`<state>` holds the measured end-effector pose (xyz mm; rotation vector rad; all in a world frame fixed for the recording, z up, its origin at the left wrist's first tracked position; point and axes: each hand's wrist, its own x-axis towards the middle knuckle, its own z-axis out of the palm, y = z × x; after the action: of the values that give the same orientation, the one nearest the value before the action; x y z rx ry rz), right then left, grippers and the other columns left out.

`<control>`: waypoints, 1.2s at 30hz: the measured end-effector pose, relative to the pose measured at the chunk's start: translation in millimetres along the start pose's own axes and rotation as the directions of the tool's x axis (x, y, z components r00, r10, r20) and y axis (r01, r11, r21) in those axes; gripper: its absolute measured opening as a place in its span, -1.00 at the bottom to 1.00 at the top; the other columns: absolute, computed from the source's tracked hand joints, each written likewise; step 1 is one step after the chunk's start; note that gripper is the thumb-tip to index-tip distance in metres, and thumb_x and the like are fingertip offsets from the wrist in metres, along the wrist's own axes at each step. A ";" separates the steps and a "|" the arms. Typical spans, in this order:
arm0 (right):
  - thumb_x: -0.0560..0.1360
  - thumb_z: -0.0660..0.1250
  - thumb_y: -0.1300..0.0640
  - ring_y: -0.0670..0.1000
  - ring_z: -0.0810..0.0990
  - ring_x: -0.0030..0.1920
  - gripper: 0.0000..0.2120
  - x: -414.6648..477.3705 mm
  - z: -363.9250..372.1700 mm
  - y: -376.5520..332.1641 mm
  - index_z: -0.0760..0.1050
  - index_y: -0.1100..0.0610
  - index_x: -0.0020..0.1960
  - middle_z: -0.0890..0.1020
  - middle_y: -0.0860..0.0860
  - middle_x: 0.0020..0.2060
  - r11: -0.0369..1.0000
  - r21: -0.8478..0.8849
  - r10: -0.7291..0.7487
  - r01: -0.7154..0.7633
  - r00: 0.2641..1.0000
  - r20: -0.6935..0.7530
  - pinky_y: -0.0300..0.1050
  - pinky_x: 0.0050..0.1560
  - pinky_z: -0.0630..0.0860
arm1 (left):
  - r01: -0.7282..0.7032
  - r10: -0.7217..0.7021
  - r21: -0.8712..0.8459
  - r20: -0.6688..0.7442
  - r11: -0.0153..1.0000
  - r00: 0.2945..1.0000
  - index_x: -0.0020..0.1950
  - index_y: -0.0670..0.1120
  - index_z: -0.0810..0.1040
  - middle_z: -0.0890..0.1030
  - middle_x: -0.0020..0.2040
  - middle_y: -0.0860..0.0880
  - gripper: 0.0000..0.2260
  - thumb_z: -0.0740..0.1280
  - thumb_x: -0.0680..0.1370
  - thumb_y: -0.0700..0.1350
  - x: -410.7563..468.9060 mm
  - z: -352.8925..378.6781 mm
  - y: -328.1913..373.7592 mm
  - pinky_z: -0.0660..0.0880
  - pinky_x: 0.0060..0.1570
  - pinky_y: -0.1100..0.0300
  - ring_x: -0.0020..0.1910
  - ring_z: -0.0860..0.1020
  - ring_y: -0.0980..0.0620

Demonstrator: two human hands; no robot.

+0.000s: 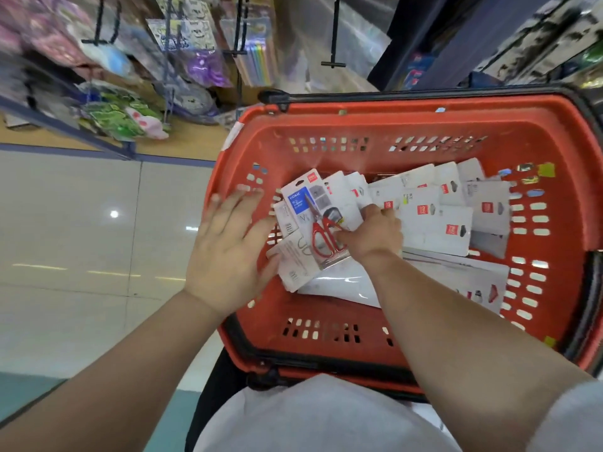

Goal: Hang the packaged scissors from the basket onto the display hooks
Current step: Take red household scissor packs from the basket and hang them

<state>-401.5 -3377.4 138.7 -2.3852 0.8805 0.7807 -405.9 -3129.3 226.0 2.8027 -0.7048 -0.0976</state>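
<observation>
Over a red basket [391, 107], the person's left grip [228, 252] is wide, its fingers straight and spread, the thumb side touching the left edge of a small fanned stack of cards. The right grip [372, 236] is curled narrow and pinches the top pack of scissors [313, 216], beside its red handles. The pack sits tilted in the basket's left half, above more white packs [434, 223] that lie loose across the bottom. Black display hooks [332, 63] hang beyond the far rim, above a pale tiled floor [81, 223].
</observation>
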 end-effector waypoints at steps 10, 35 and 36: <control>0.59 0.35 0.18 0.05 0.57 -0.17 -0.92 -5.8 -36.4 37.9 0.47 0.14 0.05 0.58 -0.01 -0.20 0.929 0.369 -0.048 -0.002 0.991 0.126 -0.14 -0.33 0.40 | 0.403 -0.341 0.067 0.670 0.913 0.659 0.51 -0.09 0.37 0.45 0.43 -0.11 -0.34 0.41 0.54 0.24 54.3 62.0 42.7 0.47 0.32 -0.05 0.40 0.43 -0.19; 0.64 0.29 0.20 0.06 0.69 0.04 -0.81 -34.5 -70.8 93.7 0.50 0.06 0.24 0.69 0.05 0.04 0.686 0.685 0.222 -0.246 0.967 0.125 -0.01 0.02 0.66 | 0.265 -0.159 -0.032 0.729 0.964 0.666 0.71 -0.04 0.10 0.15 0.70 -0.12 0.00 0.48 0.37 0.20 107.9 105.2 49.1 0.20 0.59 0.02 0.66 0.17 -0.15; 0.64 0.29 0.21 0.04 0.68 0.03 -0.80 -35.7 -73.1 92.8 0.50 0.06 0.25 0.69 0.04 0.04 0.680 0.690 0.225 -0.247 0.966 0.124 -0.06 -0.02 0.64 | 0.247 -0.153 -0.021 0.732 0.969 0.663 0.71 -0.02 0.07 0.11 0.70 -0.10 0.04 0.50 0.38 0.26 105.0 105.6 49.4 0.20 0.59 -0.02 0.66 0.14 -0.16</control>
<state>-463.6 -3469.1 193.2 -1.5901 1.2280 0.4390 -349.2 -3244.8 136.1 2.6491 -0.4865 -1.3187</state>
